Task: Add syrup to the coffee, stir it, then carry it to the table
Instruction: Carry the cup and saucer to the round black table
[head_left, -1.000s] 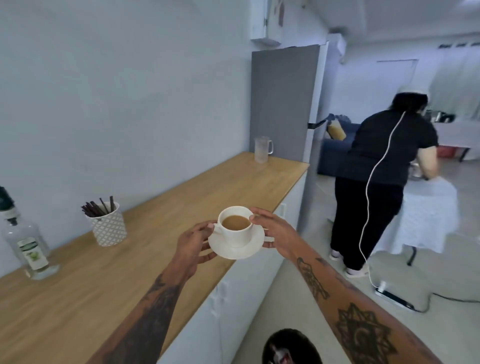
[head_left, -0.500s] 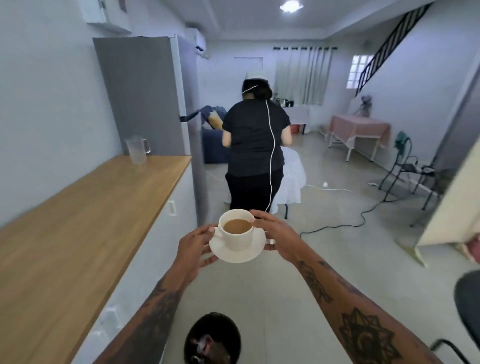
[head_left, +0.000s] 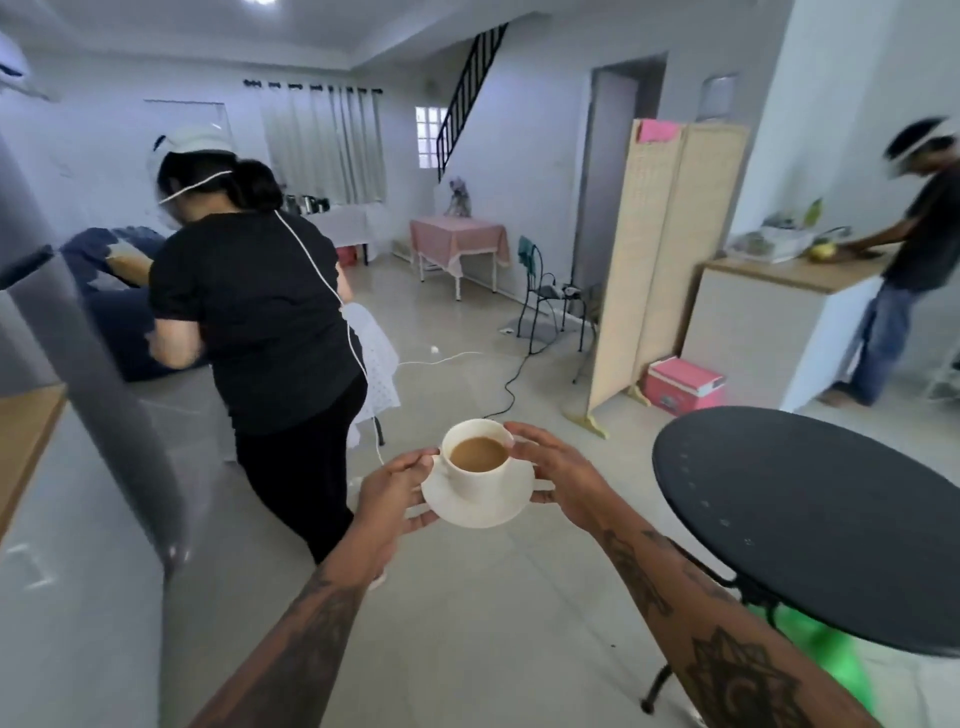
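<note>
cup (head_left: 477, 461): sitting on saucer (head_left: 480, 506), lower centre of frame, holding light brown coffee (head_left: 478, 453), being carried in the air over the floor
left hand (head_left: 390, 491): gripping the saucer's left edge, thumb on top, fingers curling underneath
right hand (head_left: 560, 475): pinching the saucer's right edge, upper fingers reaching loosely toward the cup rim
round table (head_left: 821, 525): black, lower right of frame, just beside the right forearm
person in black (head_left: 260, 332): standing bent over at centre left, close ahead of the cup
cable (head_left: 506, 379): lying across the floor mid-frame
folding screen (head_left: 660, 260): standing right of centre
second person (head_left: 904, 260): working at a counter, upper right, blurred
</note>
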